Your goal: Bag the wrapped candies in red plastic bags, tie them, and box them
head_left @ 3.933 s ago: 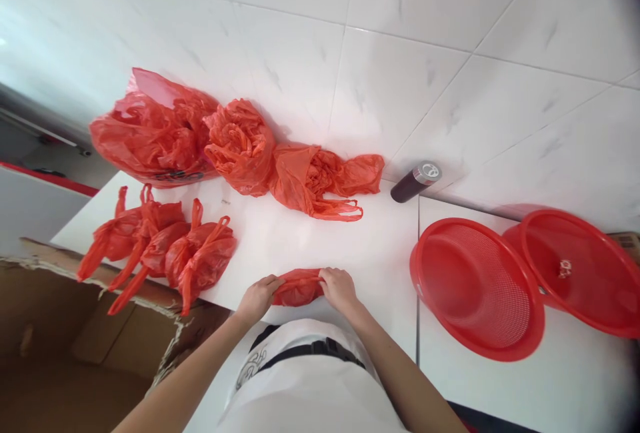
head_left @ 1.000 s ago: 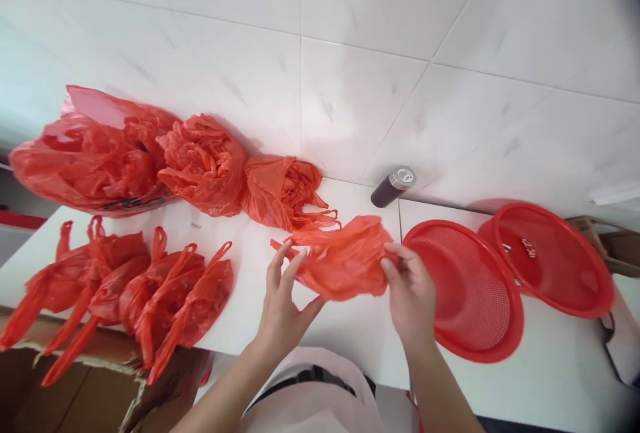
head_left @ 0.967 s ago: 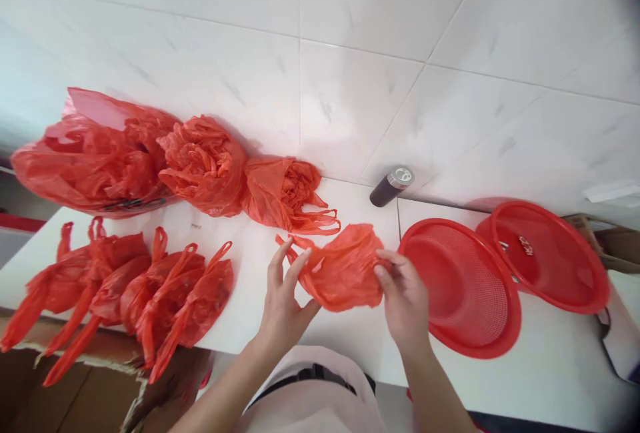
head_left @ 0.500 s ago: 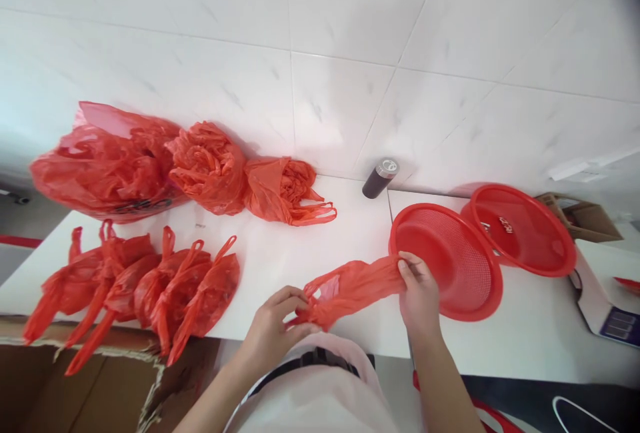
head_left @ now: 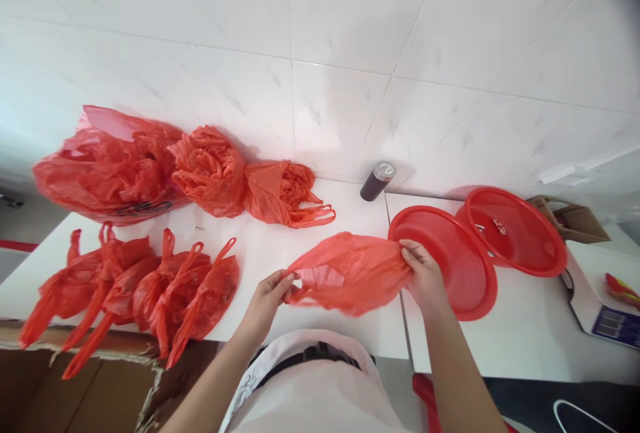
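Observation:
Stretched sideways between my two hands is a thin red plastic bag, puffed out in its middle above the table's front part. My left hand is closed on the bag's left end, thumb against fingers. At the other end my right hand pinches the bag, close to the rim of a red mesh basket. To the left, several filled red bags lie in a row with their handles sticking out.
Against the tiled wall stand a large red bag and two smaller bundles of red bags. A dark cylinder is behind my hands. At right are a red basin, a small cardboard box and a scale. An open carton sits front left.
The bag has gone from a narrow twisted strip to a wider, puffed-out shape. My left hand has moved slightly left and away from my body, and my right hand slightly right.

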Action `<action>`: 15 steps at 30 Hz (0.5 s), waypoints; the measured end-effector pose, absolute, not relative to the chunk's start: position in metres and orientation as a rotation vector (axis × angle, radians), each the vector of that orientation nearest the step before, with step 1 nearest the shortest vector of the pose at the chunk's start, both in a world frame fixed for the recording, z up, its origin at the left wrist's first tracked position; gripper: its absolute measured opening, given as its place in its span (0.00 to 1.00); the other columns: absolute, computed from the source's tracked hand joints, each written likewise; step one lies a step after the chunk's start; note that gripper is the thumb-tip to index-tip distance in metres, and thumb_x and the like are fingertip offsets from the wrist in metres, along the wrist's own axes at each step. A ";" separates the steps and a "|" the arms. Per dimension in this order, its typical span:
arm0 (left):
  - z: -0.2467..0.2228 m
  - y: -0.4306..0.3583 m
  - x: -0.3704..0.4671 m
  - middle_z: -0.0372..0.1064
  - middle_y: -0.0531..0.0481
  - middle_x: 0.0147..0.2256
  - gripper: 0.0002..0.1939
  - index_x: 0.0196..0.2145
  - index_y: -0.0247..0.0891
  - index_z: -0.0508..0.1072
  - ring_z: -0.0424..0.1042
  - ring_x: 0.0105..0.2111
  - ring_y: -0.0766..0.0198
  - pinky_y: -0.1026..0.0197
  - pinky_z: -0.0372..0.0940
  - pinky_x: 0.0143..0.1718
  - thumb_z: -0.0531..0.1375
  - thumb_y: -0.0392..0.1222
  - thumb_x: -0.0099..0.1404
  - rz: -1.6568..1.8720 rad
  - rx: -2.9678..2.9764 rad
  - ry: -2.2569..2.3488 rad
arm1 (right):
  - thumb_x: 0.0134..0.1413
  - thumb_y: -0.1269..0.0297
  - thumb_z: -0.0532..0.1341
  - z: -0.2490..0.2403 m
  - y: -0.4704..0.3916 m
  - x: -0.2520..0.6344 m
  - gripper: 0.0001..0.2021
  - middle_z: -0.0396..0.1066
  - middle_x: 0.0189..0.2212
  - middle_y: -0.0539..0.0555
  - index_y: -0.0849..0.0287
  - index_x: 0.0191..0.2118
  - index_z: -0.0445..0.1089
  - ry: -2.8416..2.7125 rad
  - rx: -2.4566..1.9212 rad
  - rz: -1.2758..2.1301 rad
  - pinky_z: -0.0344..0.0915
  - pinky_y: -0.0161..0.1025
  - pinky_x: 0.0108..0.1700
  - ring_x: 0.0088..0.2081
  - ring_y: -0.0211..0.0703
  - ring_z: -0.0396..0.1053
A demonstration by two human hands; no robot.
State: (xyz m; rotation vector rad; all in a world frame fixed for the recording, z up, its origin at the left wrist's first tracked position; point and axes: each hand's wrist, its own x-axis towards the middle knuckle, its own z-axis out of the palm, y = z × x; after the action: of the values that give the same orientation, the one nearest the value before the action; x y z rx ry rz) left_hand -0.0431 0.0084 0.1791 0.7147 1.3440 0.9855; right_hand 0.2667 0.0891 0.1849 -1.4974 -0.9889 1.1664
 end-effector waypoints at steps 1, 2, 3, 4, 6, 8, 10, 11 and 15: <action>0.182 0.010 -0.046 0.57 0.59 0.18 0.15 0.34 0.36 0.74 0.66 0.27 0.66 0.63 0.61 0.35 0.60 0.52 0.61 1.000 0.680 1.326 | 0.48 0.54 0.64 0.185 0.092 0.274 0.14 0.73 0.39 0.55 0.54 0.39 0.72 -1.088 -1.621 1.049 0.67 0.48 0.44 0.41 0.49 0.70; 0.186 0.011 -0.048 0.54 0.60 0.18 0.15 0.34 0.35 0.73 0.64 0.26 0.67 0.63 0.61 0.35 0.60 0.52 0.62 0.995 0.672 1.315 | 0.48 0.54 0.63 0.188 0.092 0.276 0.13 0.72 0.40 0.56 0.55 0.38 0.72 -1.186 -1.731 0.897 0.66 0.50 0.45 0.42 0.51 0.69; 0.189 0.012 -0.047 0.52 0.60 0.18 0.16 0.33 0.35 0.73 0.62 0.24 0.67 0.63 0.60 0.34 0.60 0.53 0.62 0.979 0.684 1.308 | 0.49 0.54 0.62 0.194 0.091 0.272 0.12 0.72 0.41 0.57 0.55 0.38 0.73 -1.271 -1.800 0.748 0.65 0.51 0.46 0.43 0.52 0.68; 0.193 0.012 -0.043 0.51 0.61 0.18 0.16 0.32 0.35 0.72 0.60 0.23 0.68 0.63 0.60 0.33 0.60 0.53 0.62 0.963 0.708 1.301 | 0.51 0.54 0.60 0.201 0.086 0.263 0.12 0.72 0.42 0.57 0.55 0.38 0.73 -1.338 -1.817 0.643 0.64 0.50 0.47 0.44 0.52 0.68; 0.200 0.011 -0.030 0.50 0.61 0.18 0.17 0.33 0.35 0.72 0.56 0.21 0.69 0.64 0.57 0.29 0.59 0.55 0.62 0.942 0.756 1.275 | 0.56 0.55 0.57 0.217 0.071 0.231 0.11 0.72 0.42 0.56 0.53 0.40 0.71 -1.452 -1.709 0.664 0.65 0.45 0.44 0.42 0.49 0.69; 0.206 0.011 -0.015 0.49 0.61 0.17 0.18 0.35 0.36 0.71 0.54 0.20 0.70 0.65 0.55 0.26 0.59 0.56 0.63 0.931 0.762 1.233 | 0.60 0.56 0.55 0.228 0.054 0.194 0.10 0.74 0.38 0.53 0.51 0.39 0.71 -1.660 -1.540 0.933 0.66 0.39 0.39 0.38 0.45 0.71; 0.210 0.011 -0.008 0.48 0.62 0.18 0.19 0.35 0.36 0.71 0.50 0.19 0.71 0.67 0.52 0.23 0.59 0.56 0.62 0.937 0.729 1.215 | 0.62 0.60 0.52 0.224 0.041 0.168 0.11 0.75 0.36 0.53 0.51 0.39 0.72 -1.959 -1.446 1.106 0.64 0.38 0.37 0.37 0.44 0.72; 0.212 0.011 -0.008 0.47 0.62 0.18 0.19 0.35 0.35 0.71 0.47 0.19 0.72 0.68 0.50 0.21 0.60 0.56 0.62 0.950 0.703 1.216 | 0.62 0.63 0.52 0.216 0.038 0.163 0.12 0.76 0.34 0.53 0.52 0.37 0.72 -2.117 -1.468 1.138 0.64 0.39 0.37 0.35 0.44 0.72; 0.214 0.014 -0.041 0.43 0.62 0.18 0.18 0.36 0.35 0.74 0.44 0.16 0.75 0.71 0.46 0.18 0.61 0.54 0.61 1.076 0.535 1.249 | 0.54 0.64 0.60 0.171 0.035 0.192 0.12 0.78 0.32 0.54 0.50 0.44 0.74 -2.608 -1.781 1.179 0.61 0.47 0.45 0.37 0.52 0.75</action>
State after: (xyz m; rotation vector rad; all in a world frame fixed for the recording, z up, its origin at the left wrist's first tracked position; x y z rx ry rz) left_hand -0.0409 0.0143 0.2136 0.5352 1.2494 1.0765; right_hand 0.1923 0.0354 0.1712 -1.7814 -2.6078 1.1792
